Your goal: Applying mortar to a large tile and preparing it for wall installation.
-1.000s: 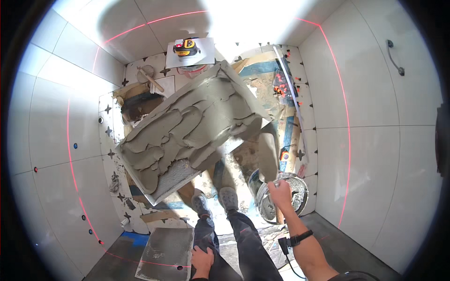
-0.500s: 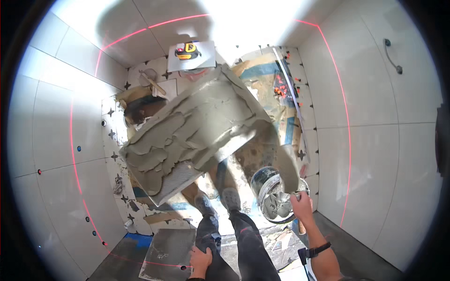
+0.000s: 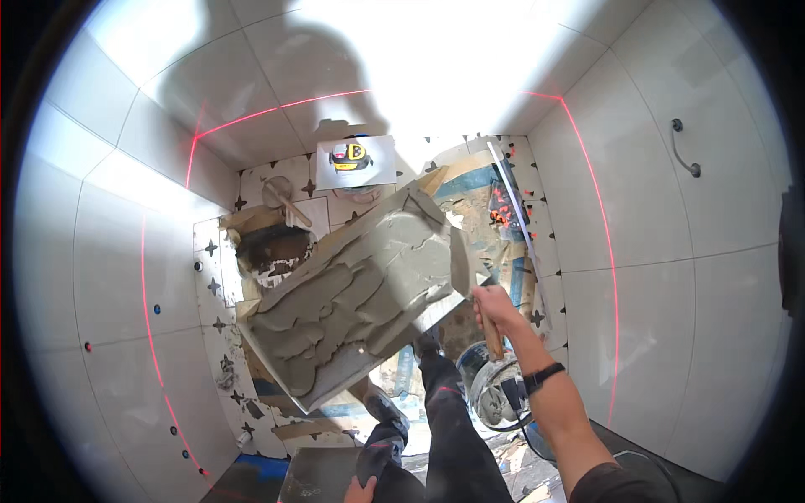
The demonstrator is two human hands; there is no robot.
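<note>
My right hand (image 3: pixel 496 308) grips a trowel (image 3: pixel 493 337) by its wooden handle. Its grey-smeared blade lies at the right end of a large tile (image 3: pixel 432 312), against the mortar (image 3: pixel 352 289) that covers most of its face in thick, uneven ridges. At the lower edge my left hand (image 3: pixel 360 490) rests against my leg, only partly in view, its visible fingers loosely extended and holding nothing. Below my right forearm stands a bucket (image 3: pixel 476 356) with grey mortar in it.
A yellow and black laser level (image 3: pixel 350 157) sits on a white board over a bucket at the back; red lines cross the tiled walls. A brush-like tool (image 3: pixel 285 199) lies back left. A long white strip (image 3: pixel 510 193) and bag of orange pieces (image 3: pixel 505 210) lie right. A grey tile (image 3: pixel 317 475) lies in front.
My right hand has moved up and left from the bucket to the tile's right end with the trowel. The left hand has slid toward the lower edge. The whole view has shifted.
</note>
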